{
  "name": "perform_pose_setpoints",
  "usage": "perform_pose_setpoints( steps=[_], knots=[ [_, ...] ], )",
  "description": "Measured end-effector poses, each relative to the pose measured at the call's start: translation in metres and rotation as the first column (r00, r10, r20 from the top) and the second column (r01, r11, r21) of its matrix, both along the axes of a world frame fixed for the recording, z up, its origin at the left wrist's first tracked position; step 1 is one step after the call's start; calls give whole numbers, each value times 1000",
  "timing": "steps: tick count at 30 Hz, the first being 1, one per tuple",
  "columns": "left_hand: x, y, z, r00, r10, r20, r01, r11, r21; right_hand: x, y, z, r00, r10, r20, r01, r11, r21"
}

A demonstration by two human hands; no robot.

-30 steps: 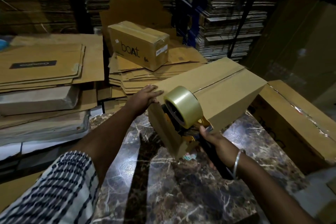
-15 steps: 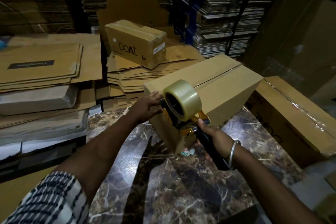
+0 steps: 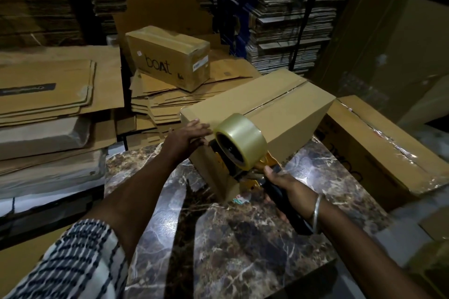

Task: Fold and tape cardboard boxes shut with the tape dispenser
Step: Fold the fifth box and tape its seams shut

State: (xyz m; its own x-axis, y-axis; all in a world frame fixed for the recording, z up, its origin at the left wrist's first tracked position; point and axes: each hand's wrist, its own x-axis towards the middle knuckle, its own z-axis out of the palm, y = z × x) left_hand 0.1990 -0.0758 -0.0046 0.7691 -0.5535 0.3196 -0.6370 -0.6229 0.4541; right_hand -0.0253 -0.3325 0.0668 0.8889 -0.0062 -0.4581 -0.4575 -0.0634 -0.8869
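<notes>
At the far edge of the marble-patterned table (image 3: 243, 238), the left hand (image 3: 185, 139) lies with straight fingers pressed on the near top corner of the cardboard box (image 3: 286, 109), steadying it without gripping. The right hand (image 3: 283, 183) is wrapped round the black handle of the tape dispenser (image 3: 239, 150), whose head sits against the box's near end face; a full roll of clear tape (image 3: 243, 137) rides on top. A metal bangle (image 3: 317, 211) circles the right wrist, and a striped sleeve (image 3: 73, 262) covers the left upper arm.

The box stands on the table toward its far right corner, flaps folded down, the centre seam running away along the top and apparently still untaped.

Risks, as I judge them: the box overhangs toward the far edge, so a hard pull up and over could slide or tip it if the left hand eases off. A dispenser held off the seam line would lay the strip crooked and leave the flaps gaping. The tape's start on the end face may peel if it is not pressed down first.

Beyond the table, a taped box (image 3: 170, 58) on a heap of flattened cartons (image 3: 175, 102) reads "boAt". A second taped box (image 3: 379, 148) lies off the right edge; its print is unreadable. The label on the flat sheets (image 3: 48, 85) to the left is too blurred to read.
</notes>
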Motion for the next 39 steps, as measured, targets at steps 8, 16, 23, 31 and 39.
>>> perform_pose_setpoints(
  steps=[8,16,23,31,39],
  knots=[
    [-29,-18,4,978,-151,143,140,986,85,-20,6,-6,996,-62,63,58,996,72],
    [-37,-22,-1,984,-175,43,176,984,-16,-10,6,-12,994,-34,107,27,997,73],
    [-27,-17,12,944,-280,-175,279,960,-32,-1,1,-14,995,-19,98,13,998,61],
    [-14,-18,13,916,-376,-142,373,926,-50,-2,0,-16,993,-15,115,9,999,51],
    [-11,-22,16,958,-256,-130,270,958,101,-38,-20,-47,989,-85,124,61,980,188]
  ],
)
